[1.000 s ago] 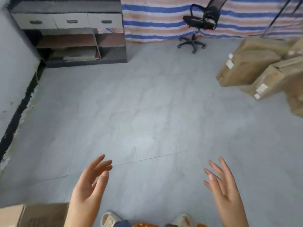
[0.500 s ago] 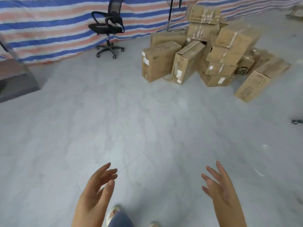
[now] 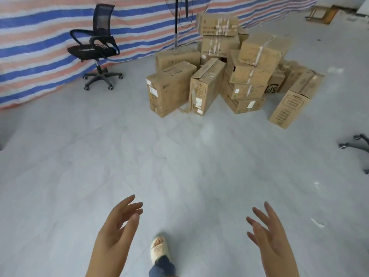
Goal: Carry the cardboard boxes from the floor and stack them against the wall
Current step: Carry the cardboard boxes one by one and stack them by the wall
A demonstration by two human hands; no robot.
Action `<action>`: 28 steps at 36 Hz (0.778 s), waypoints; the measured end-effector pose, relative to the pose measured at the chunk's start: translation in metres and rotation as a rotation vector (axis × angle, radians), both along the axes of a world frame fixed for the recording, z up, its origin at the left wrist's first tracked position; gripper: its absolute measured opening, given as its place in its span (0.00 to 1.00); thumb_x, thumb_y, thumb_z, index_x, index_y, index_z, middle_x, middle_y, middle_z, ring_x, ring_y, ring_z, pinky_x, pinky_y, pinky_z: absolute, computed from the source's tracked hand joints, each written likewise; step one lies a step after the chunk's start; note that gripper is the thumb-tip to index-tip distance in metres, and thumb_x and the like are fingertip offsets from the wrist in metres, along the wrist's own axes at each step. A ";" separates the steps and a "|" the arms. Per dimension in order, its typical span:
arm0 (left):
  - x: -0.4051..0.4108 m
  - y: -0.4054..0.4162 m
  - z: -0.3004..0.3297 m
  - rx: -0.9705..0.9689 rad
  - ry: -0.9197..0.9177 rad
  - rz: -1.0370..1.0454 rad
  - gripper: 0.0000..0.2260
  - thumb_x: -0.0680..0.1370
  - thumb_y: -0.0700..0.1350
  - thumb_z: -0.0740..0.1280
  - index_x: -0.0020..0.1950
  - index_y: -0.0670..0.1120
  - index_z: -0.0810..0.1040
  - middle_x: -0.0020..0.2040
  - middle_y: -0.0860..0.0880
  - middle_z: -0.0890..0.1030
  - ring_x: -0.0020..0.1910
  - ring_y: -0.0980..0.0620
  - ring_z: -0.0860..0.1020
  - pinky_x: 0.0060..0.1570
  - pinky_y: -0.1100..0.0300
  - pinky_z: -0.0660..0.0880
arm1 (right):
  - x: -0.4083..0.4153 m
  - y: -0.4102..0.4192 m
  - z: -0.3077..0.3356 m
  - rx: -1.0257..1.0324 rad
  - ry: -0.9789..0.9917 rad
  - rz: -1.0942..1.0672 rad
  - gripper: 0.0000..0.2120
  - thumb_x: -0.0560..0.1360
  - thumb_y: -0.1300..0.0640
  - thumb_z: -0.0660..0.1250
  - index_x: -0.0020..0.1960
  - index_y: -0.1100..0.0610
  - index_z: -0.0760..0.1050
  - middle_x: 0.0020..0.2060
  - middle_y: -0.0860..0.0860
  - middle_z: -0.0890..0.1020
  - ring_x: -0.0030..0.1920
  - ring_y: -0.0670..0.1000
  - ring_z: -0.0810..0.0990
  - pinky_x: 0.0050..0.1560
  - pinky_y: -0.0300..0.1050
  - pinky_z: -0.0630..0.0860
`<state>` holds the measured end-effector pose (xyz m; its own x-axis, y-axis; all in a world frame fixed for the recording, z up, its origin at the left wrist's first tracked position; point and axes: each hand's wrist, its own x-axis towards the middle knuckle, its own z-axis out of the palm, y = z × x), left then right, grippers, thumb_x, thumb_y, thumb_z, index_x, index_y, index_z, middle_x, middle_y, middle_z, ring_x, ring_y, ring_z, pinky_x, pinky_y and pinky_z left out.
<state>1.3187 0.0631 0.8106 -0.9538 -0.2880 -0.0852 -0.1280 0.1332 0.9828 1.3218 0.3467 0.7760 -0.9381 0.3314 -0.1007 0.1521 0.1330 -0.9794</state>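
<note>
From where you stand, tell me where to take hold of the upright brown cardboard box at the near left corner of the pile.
Take the upright brown cardboard box by its two tall side faces, left hand and right hand opposed, coming from the open floor in front. It stands free on its left, though the leaning box probably crowds the right grip.

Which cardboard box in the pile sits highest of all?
The box with white tape strips beside the fan pole. It crowns the rear stack, above every other box in the pile.
</note>
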 end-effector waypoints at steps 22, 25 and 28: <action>-0.320 -0.039 0.003 -0.049 -0.086 0.003 0.15 0.69 0.48 0.63 0.48 0.68 0.78 0.50 0.57 0.84 0.51 0.59 0.81 0.55 0.54 0.74 | -0.314 -0.035 -0.008 -0.017 -0.056 -0.042 0.45 0.48 0.18 0.64 0.62 0.34 0.65 0.58 0.39 0.78 0.54 0.40 0.80 0.55 0.44 0.77; -0.377 -0.025 0.001 -0.038 -0.081 0.021 0.15 0.74 0.45 0.68 0.48 0.69 0.79 0.51 0.57 0.84 0.51 0.59 0.81 0.55 0.53 0.75 | -0.375 -0.022 -0.010 0.009 -0.040 -0.029 0.42 0.51 0.19 0.64 0.63 0.32 0.64 0.57 0.35 0.79 0.56 0.42 0.80 0.56 0.44 0.77; -0.434 -0.006 -0.002 0.002 -0.068 0.046 0.12 0.75 0.46 0.68 0.54 0.62 0.79 0.51 0.57 0.83 0.52 0.59 0.81 0.56 0.50 0.76 | -0.440 -0.004 -0.001 0.002 -0.015 -0.012 0.35 0.59 0.23 0.65 0.63 0.31 0.63 0.58 0.34 0.78 0.57 0.43 0.80 0.58 0.45 0.78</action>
<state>0.8848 0.0567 0.8090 -0.9317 -0.3309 -0.1501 -0.2005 0.1238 0.9718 0.8815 0.3424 0.7752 -0.9326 0.3425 -0.1141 0.1682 0.1327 -0.9768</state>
